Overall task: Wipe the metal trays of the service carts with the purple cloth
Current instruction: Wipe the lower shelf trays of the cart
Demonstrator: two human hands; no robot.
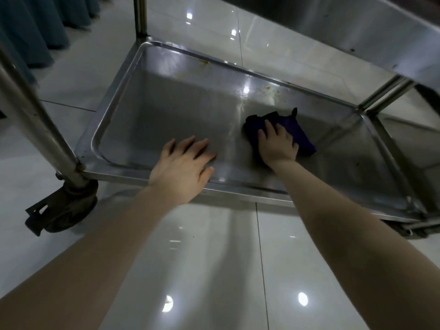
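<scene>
The bottom metal tray (166,108) of a steel service cart fills the middle of the view. The crumpled purple cloth (298,133) lies on the tray floor, right of centre. My right hand (276,145) presses flat on the cloth with spread fingers. My left hand (183,163) rests flat over the tray's near rim, fingers straight on the tray floor, holding nothing. Yellowish stains (271,90) mark the tray's far wall.
An upper tray (357,27) overhangs at the top right. Cart posts stand at the left (35,120) and back (140,15). A black caster wheel (64,210) sits at the near left corner. Glossy white floor tiles surround the cart; dark teal drapes (31,32) hang at the upper left.
</scene>
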